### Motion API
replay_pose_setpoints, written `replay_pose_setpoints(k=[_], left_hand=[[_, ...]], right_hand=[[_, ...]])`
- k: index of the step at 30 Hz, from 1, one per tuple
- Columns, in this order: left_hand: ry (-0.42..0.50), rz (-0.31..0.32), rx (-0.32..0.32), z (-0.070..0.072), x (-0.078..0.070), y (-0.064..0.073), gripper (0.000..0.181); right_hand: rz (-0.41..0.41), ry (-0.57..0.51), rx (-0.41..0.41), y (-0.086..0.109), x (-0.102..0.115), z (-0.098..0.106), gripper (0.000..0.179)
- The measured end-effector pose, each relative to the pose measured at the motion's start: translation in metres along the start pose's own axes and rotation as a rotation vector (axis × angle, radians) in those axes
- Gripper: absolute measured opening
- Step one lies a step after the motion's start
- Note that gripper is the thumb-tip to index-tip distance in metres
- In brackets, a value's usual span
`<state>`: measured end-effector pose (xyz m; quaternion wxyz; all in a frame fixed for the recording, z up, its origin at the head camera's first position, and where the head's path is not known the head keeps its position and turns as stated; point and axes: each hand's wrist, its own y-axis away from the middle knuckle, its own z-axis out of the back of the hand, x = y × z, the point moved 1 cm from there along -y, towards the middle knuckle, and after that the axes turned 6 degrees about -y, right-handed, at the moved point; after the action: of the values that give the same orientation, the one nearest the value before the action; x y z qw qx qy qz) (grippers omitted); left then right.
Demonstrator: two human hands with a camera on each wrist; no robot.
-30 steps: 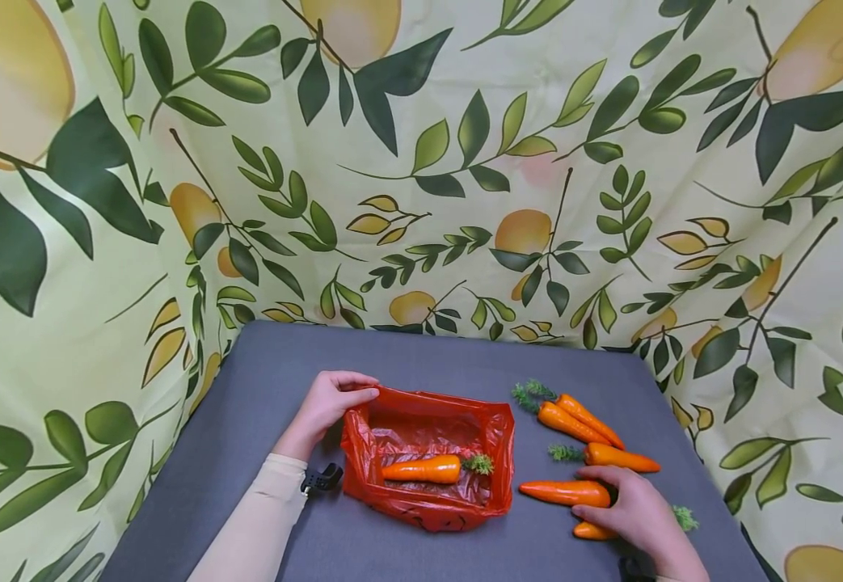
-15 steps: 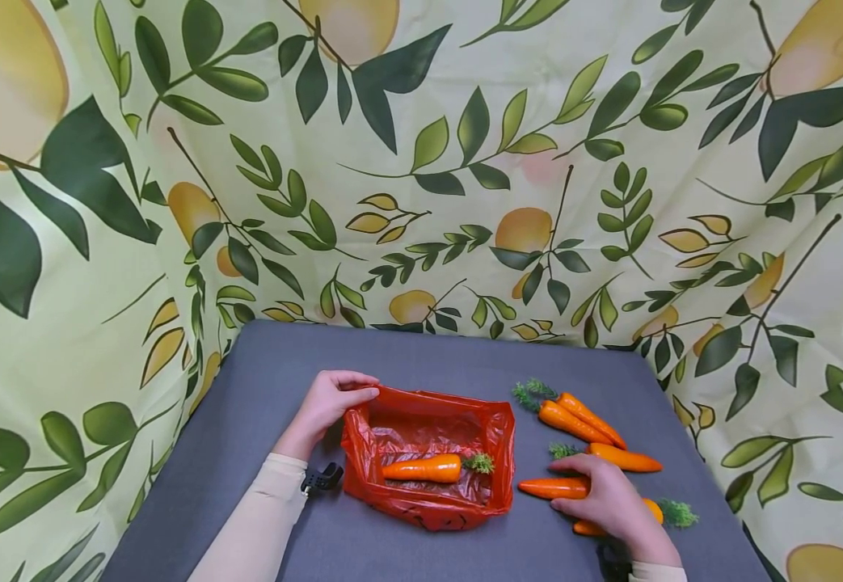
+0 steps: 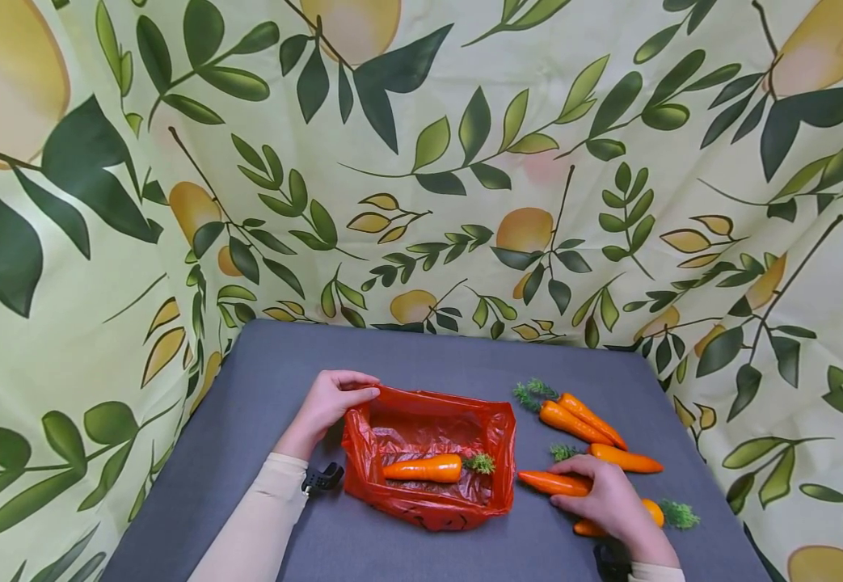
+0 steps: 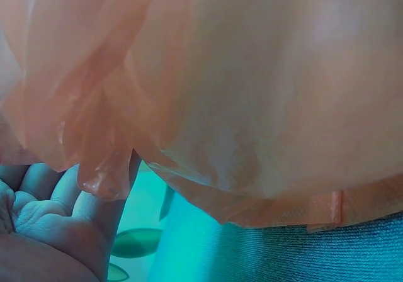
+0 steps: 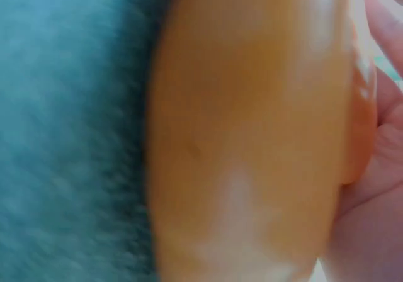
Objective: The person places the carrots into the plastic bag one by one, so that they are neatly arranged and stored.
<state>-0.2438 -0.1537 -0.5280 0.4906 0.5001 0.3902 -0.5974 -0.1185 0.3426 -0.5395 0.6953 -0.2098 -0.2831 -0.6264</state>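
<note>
My left hand (image 3: 322,411) pinches the upper left corner of a red plastic bag (image 3: 436,517), which lies with its mouth spread wide. Inside it is one orange carrot (image 3: 421,469) with a green leafy top. In the left wrist view the bag's film (image 4: 264,106) covers most of the picture, with part of my palm (image 4: 56,231) below. Right of the bag, my right hand (image 3: 606,495) grips a carrot (image 3: 554,482) between thumb and fingers, its tip pointing left. Under that wrist lies another carrot (image 3: 587,529), large and blurred in the right wrist view (image 5: 245,137).
Two carrots (image 3: 581,419) lie side by side at the back right. Another carrot (image 3: 625,458) lies just beyond my right hand. All rest on a grey cloth-covered table (image 3: 305,347), enclosed by leaf-and-fruit patterned curtains (image 3: 421,242).
My right hand has shifted left along the carrot and closed round it; the carrot's tip has turned slightly away from me. My left hand and the bag have kept their places.
</note>
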Motion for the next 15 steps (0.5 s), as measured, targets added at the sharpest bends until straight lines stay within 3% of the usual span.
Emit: replay_pose_setpoints(k=[15], left_hand=[[0.001, 0.006, -0.008, 0.0, -0.001, 0.001, 0.027]], right_hand=[[0.123, 0.052, -0.214, 0.0, 0.024, 0.039, 0.044]])
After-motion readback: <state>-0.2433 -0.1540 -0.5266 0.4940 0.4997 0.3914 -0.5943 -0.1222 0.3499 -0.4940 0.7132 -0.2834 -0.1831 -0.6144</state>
